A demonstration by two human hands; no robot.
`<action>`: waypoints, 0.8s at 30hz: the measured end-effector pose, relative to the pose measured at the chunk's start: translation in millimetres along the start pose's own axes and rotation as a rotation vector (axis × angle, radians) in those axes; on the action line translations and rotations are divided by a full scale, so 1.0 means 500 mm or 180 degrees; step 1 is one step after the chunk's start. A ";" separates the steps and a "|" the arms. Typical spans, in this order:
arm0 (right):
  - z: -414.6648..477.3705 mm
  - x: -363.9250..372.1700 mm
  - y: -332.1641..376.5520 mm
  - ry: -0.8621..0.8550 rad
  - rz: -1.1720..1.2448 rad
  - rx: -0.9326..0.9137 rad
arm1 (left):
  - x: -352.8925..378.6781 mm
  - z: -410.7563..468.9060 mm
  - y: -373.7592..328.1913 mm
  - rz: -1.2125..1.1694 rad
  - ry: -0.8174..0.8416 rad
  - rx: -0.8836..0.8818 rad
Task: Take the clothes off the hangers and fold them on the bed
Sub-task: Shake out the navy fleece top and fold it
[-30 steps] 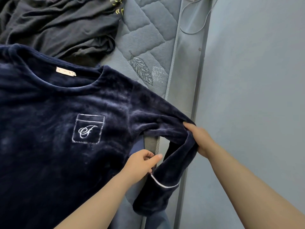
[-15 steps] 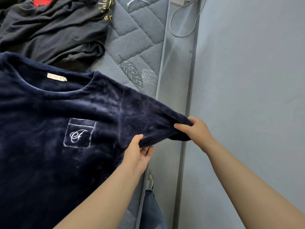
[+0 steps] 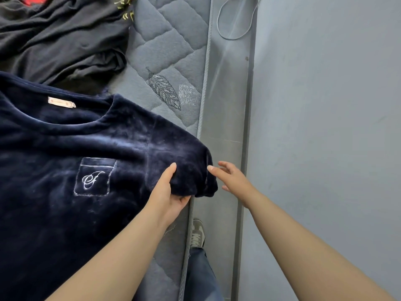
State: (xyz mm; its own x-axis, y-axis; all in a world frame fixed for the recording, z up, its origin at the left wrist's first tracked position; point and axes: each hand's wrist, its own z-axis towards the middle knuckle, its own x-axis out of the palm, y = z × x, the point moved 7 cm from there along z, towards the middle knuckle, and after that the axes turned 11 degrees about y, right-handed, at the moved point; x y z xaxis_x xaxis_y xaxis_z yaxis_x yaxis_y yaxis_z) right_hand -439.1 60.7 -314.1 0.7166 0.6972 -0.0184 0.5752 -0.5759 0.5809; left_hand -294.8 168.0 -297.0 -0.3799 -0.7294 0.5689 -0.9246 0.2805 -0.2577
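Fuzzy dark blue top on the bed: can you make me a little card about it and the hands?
top: dark navy velvety pullover lying on grey quilted mattress
sleeve: sleeve bunched at the mattress edge
left: left hand grips the sleeve, thumb on top
right: right hand open, fingers spread, beside the sleeve
behind: crumpled black clothes

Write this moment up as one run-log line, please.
phase: folding | left hand: grips sleeve of navy top | right hand: open, beside sleeve | navy top: lying on bed
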 end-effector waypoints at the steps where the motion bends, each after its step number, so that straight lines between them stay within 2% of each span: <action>1: 0.007 0.008 -0.004 0.0080 0.0102 0.0046 | 0.003 0.000 -0.003 -0.0023 0.0040 -0.0001; 3: 0.020 0.025 -0.011 0.0226 0.0056 0.0113 | 0.001 -0.002 -0.007 -0.0174 0.0034 0.0016; 6: 0.026 0.031 -0.026 0.0121 -0.0606 0.0070 | -0.013 -0.005 -0.016 -0.0262 -0.0024 0.0097; 8: 0.021 0.037 -0.040 0.0178 -0.0579 0.0051 | -0.019 -0.005 -0.017 -0.0244 -0.0009 0.0099; 11: 0.013 0.070 -0.067 0.0579 -0.0420 0.0216 | -0.011 -0.004 -0.014 -0.0343 0.0032 0.0011; 13: 0.019 0.072 -0.083 0.0315 -0.0474 0.0203 | -0.002 -0.004 -0.010 -0.0530 0.0077 -0.0065; 16: 0.022 0.062 -0.078 -0.0396 -0.0019 -0.0011 | -0.007 -0.006 -0.012 -0.0548 0.0064 -0.0058; 21: -0.028 -0.020 -0.044 -0.1654 0.0468 -0.0352 | -0.053 -0.006 -0.038 -0.0522 -0.0444 0.0206; 22: -0.043 -0.039 -0.034 -0.1695 0.0419 -0.0367 | -0.059 -0.004 -0.040 -0.0460 -0.0499 0.0206; 24: -0.061 -0.058 -0.010 -0.1212 0.0189 -0.0212 | -0.058 -0.004 -0.035 -0.0285 -0.0491 0.0133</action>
State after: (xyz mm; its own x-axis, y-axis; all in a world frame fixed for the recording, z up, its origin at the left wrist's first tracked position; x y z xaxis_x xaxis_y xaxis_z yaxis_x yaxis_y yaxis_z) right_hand -474.9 56.3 -291.6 0.8502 0.4480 -0.2765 0.5104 -0.5728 0.6414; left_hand -267.6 185.6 -307.5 -0.2843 -0.8382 0.4654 -0.9513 0.1864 -0.2454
